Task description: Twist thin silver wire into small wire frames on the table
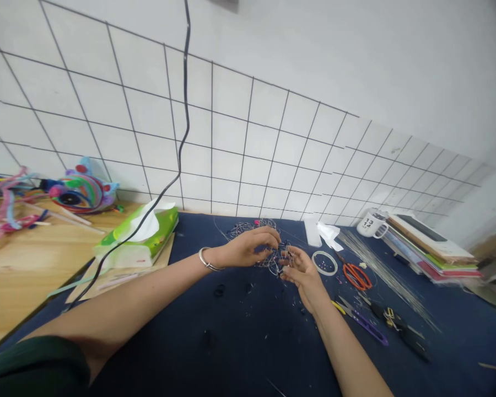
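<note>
My left hand [250, 247], with a silver bangle at the wrist, has its fingers curled on the left side of a tangled wire piece [275, 267]. From the right, my right hand [303, 273] grips the same piece between thumb and fingers. The piece is made of thin silvery and dark wire, with small dark and reddish bits in it; its exact shape is too fine to make out. Just behind my left hand, more tangled wire [242, 227] with a red bit lies on the dark blue cloth [248, 342].
Right: white ring [324, 263], orange-handled tool [356, 277], purple snips [370, 326], black pliers [413, 337], long straight wires [386, 273], a mug [372, 224] and stacked books [434, 248]. Left: a green tissue pack [149, 234] and colourful craft pieces [80, 190]. A black cable [186, 99] hangs in front.
</note>
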Available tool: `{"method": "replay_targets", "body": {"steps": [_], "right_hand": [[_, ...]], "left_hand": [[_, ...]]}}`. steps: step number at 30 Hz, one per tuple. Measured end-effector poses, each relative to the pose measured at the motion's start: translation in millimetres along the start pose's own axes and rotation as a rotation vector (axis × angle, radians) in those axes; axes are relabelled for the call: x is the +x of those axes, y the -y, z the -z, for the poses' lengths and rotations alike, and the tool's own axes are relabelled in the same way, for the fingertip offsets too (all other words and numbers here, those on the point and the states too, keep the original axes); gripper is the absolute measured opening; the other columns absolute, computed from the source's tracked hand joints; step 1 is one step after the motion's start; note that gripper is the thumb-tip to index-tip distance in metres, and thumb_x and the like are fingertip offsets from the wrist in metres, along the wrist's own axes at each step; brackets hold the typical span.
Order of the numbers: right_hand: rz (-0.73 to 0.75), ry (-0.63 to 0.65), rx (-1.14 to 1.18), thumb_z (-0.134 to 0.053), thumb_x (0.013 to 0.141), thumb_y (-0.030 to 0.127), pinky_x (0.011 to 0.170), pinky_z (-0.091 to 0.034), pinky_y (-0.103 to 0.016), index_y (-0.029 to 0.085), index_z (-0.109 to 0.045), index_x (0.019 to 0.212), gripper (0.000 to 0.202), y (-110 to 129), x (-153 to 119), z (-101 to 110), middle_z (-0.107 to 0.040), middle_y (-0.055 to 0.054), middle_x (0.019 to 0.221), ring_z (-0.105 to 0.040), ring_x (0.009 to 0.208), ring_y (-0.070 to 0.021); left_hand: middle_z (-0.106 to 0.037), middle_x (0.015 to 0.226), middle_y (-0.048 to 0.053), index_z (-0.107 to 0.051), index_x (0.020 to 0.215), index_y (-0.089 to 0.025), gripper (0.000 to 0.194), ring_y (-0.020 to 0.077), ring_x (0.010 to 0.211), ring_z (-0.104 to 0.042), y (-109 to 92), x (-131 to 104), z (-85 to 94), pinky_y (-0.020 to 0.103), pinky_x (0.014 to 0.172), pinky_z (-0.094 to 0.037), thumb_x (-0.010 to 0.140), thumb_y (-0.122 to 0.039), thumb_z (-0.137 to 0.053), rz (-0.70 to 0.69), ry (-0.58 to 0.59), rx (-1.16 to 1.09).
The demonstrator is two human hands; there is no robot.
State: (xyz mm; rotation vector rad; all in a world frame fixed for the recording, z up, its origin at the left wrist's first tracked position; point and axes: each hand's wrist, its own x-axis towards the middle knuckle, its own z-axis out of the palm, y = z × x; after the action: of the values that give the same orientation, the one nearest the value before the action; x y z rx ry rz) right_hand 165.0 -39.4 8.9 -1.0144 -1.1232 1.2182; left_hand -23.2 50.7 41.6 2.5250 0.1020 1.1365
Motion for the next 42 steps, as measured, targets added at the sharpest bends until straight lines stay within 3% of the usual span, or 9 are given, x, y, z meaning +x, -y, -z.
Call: {"method": "replay_targets", "body": {"steps": [4,10,15,19,23,27,30,34,42], "right_hand": [[0.033,0.01,-0.063,-0.067,0.066,0.021,0.062,-0.045,-0.025,0.024,-0.054,0.096,0.032,-8.6,3.1,6.1,-0.056,0.0,0.086,-0.052,0.075,-0.014],[0.072,-0.046,-0.202,-0.063,0.069,0.024,0.052,-0.04,-0.022,0.023,-0.056,0.093,0.025,-4.4,7.0,20.4,-0.053,0.001,0.078,-0.047,0.065,-0.0127],[0.085,-0.144,-0.286,-0.059,0.073,0.035,0.056,-0.039,-0.023,0.021,-0.06,0.084,0.018,-1.1,8.9,27.5,-0.054,0.001,0.074,-0.048,0.066,-0.0138],[-0.015,-0.16,-0.159,-0.058,0.071,0.042,0.06,-0.043,-0.026,0.021,-0.058,0.077,0.021,-8.6,10.9,24.9,-0.054,0.001,0.067,-0.052,0.066,-0.0147],[-0.176,-0.106,0.043,-0.06,0.07,0.045,0.055,-0.046,-0.028,0.023,-0.052,0.083,0.027,-11.8,10.5,22.1,-0.053,0.003,0.066,-0.056,0.058,-0.0137],[-0.186,-0.065,0.08,-0.059,0.071,0.045,0.047,-0.045,-0.024,0.026,-0.048,0.092,0.03,-9.7,8.9,22.3,-0.056,0.002,0.081,-0.059,0.057,-0.0128],[-0.192,-0.066,0.055,-0.058,0.072,0.045,0.044,-0.044,-0.022,0.027,-0.047,0.095,0.031,-9.7,9.3,23.7,-0.057,0.001,0.085,-0.059,0.057,-0.0123],[-0.223,-0.052,0.052,-0.057,0.073,0.047,0.043,-0.043,-0.022,0.026,-0.049,0.094,0.031,-12.1,11.0,26.1,-0.057,0.001,0.083,-0.059,0.054,-0.0117],[-0.274,-0.029,0.032,-0.055,0.074,0.047,0.039,-0.04,-0.02,0.022,-0.058,0.094,0.032,-13.8,12.8,27.6,-0.056,-0.002,0.08,-0.055,0.052,-0.0108]], "left_hand": [[-0.054,0.106,0.01,-0.051,0.097,-0.018,0.025,0.0165,0.101,-0.051,-2.2,-0.4,-2.8,0.033,0.083,-0.047,0.075,-0.007,-0.049,0.0,0.024,0.003],[-0.054,0.107,0.01,-0.052,0.095,-0.017,0.025,0.0166,0.102,-0.051,2.9,-1.7,-5.2,0.034,0.085,-0.046,0.073,-0.005,-0.048,0.051,0.024,0.045],[-0.054,0.103,0.008,-0.05,0.101,-0.016,0.029,0.0131,0.084,-0.055,10.8,-6.3,-11.3,0.032,0.076,-0.047,0.072,-0.011,-0.053,0.318,-0.09,-0.134],[-0.055,0.093,0.006,-0.048,0.104,-0.016,0.033,0.01,0.073,-0.054,17.7,-9.3,-21.4,0.027,0.067,-0.047,0.073,-0.018,-0.059,0.556,-0.191,-0.424],[-0.053,0.088,0.003,-0.049,0.099,-0.016,0.033,0.0086,0.069,-0.053,20.7,-9.7,-30.3,0.026,0.063,-0.048,0.07,-0.02,-0.064,0.682,-0.294,-0.7],[-0.05,0.098,0.002,-0.048,0.095,-0.019,0.032,0.0064,0.066,-0.052,19.9,-10.4,-34.0,0.024,0.058,-0.049,0.068,-0.02,-0.066,0.803,-0.361,-0.883],[-0.05,0.093,0.0,-0.048,0.093,-0.021,0.035,0.0075,0.066,-0.053,19.0,-11.5,-35.5,0.022,0.052,-0.049,0.065,-0.021,-0.069,0.881,-0.408,-0.926],[-0.05,0.084,-0.001,-0.05,0.087,-0.019,0.03,0.0082,0.065,-0.052,18.9,-12.9,-39.1,0.02,0.048,-0.048,0.065,-0.023,-0.07,0.918,-0.427,-0.99],[-0.052,0.082,0.001,-0.052,0.075,-0.014,0.017,0.0079,0.067,-0.051,20.7,-13.3,-41.5,0.025,0.063,-0.049,0.069,-0.023,-0.065,0.89,-0.451,-1.116]]}}
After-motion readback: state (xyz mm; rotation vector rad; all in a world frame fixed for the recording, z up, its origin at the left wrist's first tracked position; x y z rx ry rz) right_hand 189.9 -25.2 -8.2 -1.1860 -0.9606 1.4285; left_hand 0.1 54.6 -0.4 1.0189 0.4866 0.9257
